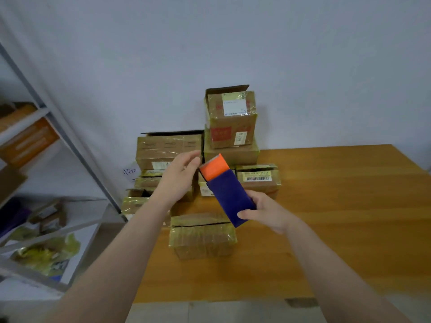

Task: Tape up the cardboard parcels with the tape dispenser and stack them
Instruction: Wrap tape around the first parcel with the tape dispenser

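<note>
Head view. I see the right grip (268, 213) at centre right of the frame, clamped on the lower end of the tape dispenser (229, 197), thumb across its blue face. The dispenser is held in the air above the bench (338, 206), tilted, with its orange end (213, 169) pointing to the upper left.

The left grip (179, 176) is at frame centre with its fingers loosely bent and its fingertips just beside the orange end. I cannot tell whether they touch or pinch anything.

Below the dispenser, a taped parcel (203, 241) lies on the bench, a dark seam running across its top. Behind the grips, more parcels are grouped against the wall:
- a labelled parcel (231, 117) on top of the stack, one flap raised;
- a wide carton (168, 145) to its left;
- a barcoded parcel (258, 180) to the lower right.

A metal shelf rack (70, 136) holding boxes and bags fills the left of the frame.
</note>
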